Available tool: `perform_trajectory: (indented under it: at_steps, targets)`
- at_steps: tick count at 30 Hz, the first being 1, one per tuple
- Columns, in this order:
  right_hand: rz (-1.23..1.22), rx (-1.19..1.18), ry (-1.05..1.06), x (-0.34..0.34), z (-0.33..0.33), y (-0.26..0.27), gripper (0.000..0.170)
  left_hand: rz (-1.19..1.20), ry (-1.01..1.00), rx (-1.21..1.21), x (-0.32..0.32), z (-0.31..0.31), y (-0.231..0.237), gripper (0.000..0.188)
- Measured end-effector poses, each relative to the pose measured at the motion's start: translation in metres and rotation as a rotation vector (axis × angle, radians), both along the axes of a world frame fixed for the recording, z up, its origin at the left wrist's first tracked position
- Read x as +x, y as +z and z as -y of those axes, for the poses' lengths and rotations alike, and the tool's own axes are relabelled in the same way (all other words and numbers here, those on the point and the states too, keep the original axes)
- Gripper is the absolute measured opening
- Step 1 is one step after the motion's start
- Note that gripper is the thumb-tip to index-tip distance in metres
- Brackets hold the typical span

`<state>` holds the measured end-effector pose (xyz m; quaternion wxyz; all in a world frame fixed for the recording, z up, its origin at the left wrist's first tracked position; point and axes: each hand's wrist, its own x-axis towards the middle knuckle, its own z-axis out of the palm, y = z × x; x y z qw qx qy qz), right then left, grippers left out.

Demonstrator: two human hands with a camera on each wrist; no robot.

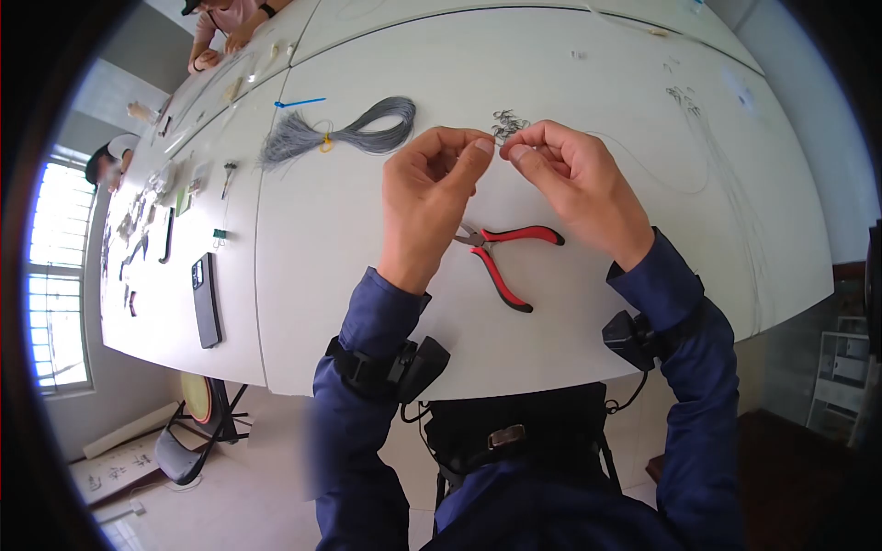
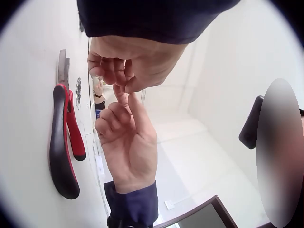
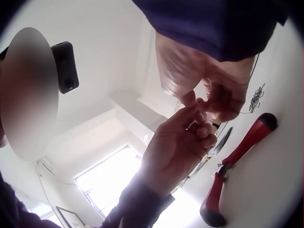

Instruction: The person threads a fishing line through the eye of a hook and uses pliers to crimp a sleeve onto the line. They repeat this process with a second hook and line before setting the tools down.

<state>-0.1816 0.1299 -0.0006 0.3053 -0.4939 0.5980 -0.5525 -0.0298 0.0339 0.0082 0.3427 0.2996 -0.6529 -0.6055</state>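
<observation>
Both hands are raised over the white table, fingertips almost meeting. The left hand (image 1: pixel 432 188) pinches something small and thin between thumb and index finger; it is too small to identify. The right hand (image 1: pixel 583 179) pinches at the same spot, and a thin clear line (image 1: pixel 663 186) curves away to its right. Just behind the fingertips lies a pile of small dark metal pieces (image 1: pixel 507 122), also seen in the right wrist view (image 3: pixel 256 99). Red-and-black pliers (image 1: pixel 501 271) rest on the table below the hands, handles spread.
A tied grey bundle of strands (image 1: pixel 372 133) and a blue strip (image 1: pixel 301 102) lie at the back left. A phone (image 1: pixel 208 301) and small tools are further left. Loose strands (image 1: pixel 726 184) run along the right side. Another person's arms (image 1: pixel 241 35) rest at the far table.
</observation>
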Motion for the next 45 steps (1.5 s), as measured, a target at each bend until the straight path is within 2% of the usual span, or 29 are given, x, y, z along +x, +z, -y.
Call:
perform_trajectory:
  at_steps: [4,7,10,14,18,21,30,33,39,45]
  targets:
    - [-0.167,0.099,-0.027,-0.008,-0.001,0.003,0.026,0.01,0.036,-0.016,0.0,0.001,0.006,0.021]
    - [-0.149,0.126,-0.041,-0.005,-0.004,0.012,0.025,-0.002,0.009,-0.033,-0.001,0.0,0.004,0.021]
    - [0.008,-0.071,-0.201,-0.008,-0.002,0.009,0.027,0.038,0.028,-0.11,-0.004,0.006,0.006,0.019]
    - [0.237,-0.014,-0.387,-0.026,-0.007,0.024,0.027,0.298,-0.035,-0.538,-0.012,0.035,-0.011,0.02]
    - [0.21,0.036,-0.386,-0.03,-0.004,0.015,0.028,0.428,-0.098,-0.763,-0.027,0.046,-0.027,0.027]
    - [0.185,0.06,-0.375,-0.027,-0.002,0.013,0.026,0.42,-0.082,-0.88,-0.036,0.051,-0.037,0.025]
    - [0.178,0.077,-0.354,-0.026,-0.003,0.01,0.025,0.418,-0.077,-0.833,-0.04,0.058,-0.043,0.012]
    - [0.189,0.077,-0.349,-0.024,-0.003,0.011,0.025,0.378,-0.051,-0.638,-0.04,0.052,-0.035,0.006]
    - [0.173,0.082,-0.342,-0.024,-0.002,0.007,0.026,0.375,-0.06,-0.831,-0.039,0.059,-0.044,0.007]
    - [0.161,0.103,-0.327,-0.023,0.0,0.006,0.027,0.418,-0.033,-0.772,-0.039,0.061,-0.044,0.014]
